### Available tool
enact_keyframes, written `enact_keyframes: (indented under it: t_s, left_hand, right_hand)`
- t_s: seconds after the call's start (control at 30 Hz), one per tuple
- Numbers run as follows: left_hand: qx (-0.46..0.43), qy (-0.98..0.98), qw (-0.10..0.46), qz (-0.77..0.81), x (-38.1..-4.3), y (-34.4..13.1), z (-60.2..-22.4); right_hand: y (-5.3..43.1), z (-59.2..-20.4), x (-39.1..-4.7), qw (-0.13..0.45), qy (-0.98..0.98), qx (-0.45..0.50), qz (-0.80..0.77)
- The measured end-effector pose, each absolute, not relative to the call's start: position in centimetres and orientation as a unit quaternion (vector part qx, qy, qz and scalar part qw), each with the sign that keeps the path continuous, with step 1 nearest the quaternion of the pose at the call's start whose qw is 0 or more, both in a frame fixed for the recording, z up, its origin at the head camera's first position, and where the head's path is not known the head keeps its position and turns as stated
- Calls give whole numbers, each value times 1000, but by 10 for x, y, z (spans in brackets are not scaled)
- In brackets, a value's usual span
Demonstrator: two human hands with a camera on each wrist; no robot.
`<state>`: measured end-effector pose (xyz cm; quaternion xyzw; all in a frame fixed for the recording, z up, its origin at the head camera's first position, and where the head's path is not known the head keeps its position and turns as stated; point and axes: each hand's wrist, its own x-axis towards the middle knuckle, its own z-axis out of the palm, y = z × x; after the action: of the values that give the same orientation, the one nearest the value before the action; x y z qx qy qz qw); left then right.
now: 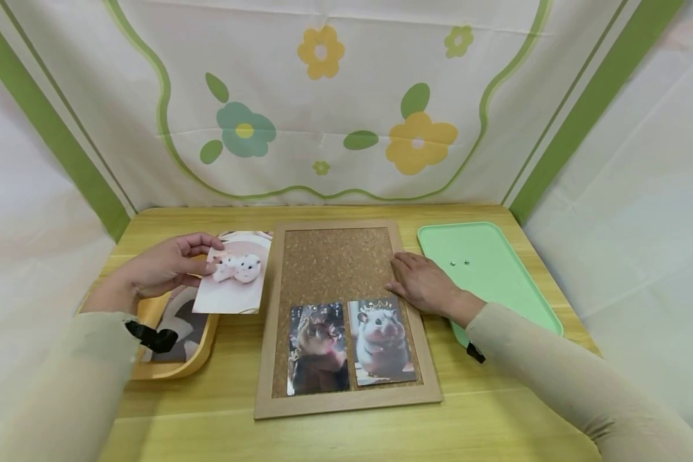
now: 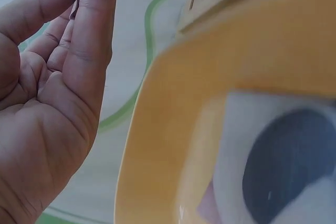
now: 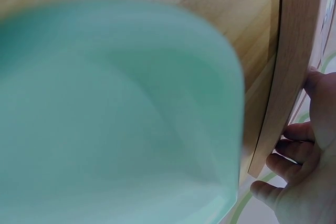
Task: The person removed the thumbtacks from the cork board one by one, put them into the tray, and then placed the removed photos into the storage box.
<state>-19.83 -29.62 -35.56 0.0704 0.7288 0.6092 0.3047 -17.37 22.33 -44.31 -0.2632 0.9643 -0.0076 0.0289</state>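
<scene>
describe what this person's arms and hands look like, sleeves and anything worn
The left sleeve and right sleeve are plain pale beige, ending near the wrists. A black strap-like piece shows at the left cuff, a smaller black bit by the right. No gloves are visible.

Rough cork point(image 1: 337, 263), matt wood frame point(image 1: 346, 403), smooth plastic tray point(image 1: 491, 256).

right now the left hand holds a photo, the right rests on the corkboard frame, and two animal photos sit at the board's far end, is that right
The far end is wrong: the head view shows the two animal photos at the near end of the corkboard. The rest is right.
</scene>
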Motion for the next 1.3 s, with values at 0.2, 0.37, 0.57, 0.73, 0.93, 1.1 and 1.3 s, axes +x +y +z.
enact_keyframes:
  t_s: [0.2,0.37,0.57,0.73,0.93,1.1,1.3]
  left_hand:
    - [67,734,297,607,-190,-320,-356]
    - [68,728,290,618,-186,-334,-360]
    - [65,724,289,623,-182,-349,-364]
    - [64,727,288,620,-180,-361,-366]
    - [65,723,293,621,-177,-380,-367]
    - [69,736,297,604,-174,-396,-368]
    - [67,756,324,565,-172,-409,-368]
  right_hand:
    - [223,-444,-174,27,964,-265,-8]
    - [224,-444,-174,26,964,-263,-10]
    - [224,-444,-174,25,964,-265,-11]
    - [223,-443,-174,25,964,-265,-10]
    - [223,-443,-174,25,964,-265,-12]
    - [224,-443,-174,24,964,-265,-13]
    - [224,-443,-175,24,963,-267,-14]
